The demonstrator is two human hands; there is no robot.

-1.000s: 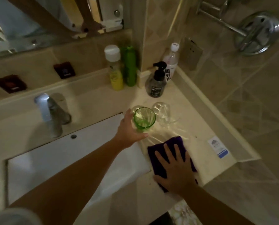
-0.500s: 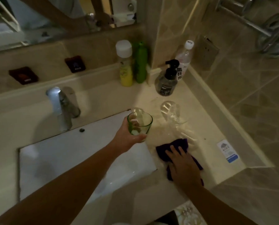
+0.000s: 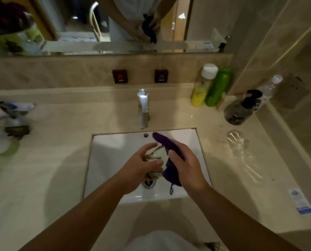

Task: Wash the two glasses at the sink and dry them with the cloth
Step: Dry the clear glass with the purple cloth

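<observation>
Cloth (image 3: 171, 147) was dark purple, plain. Glass (image 3: 153, 161) in the hand looked faintly greenish, blurred. Second glass (image 3: 237, 140) was clear, colourless. Sink (image 3: 115, 151) was white; desk (image 3: 42, 169) was cream-beige with faint marbling. Tap (image 3: 143, 109) was shiny chrome. Bottles: one yellow with a white cap (image 3: 202, 87), one green (image 3: 217, 87), one dark grey pump bottle with a black top (image 3: 241, 109). Two dark red squares (image 3: 119, 76) sat on beige wall tile.

The sink (image 3: 115, 151) looks glossy white ceramic, the tap (image 3: 143, 109) polished metal — mirror-bright. The counter (image 3: 42, 169) is smooth, pale stone; the purple cloth (image 3: 170, 171) is soft and matt, the clear glass (image 3: 237, 142) shiny.
</observation>
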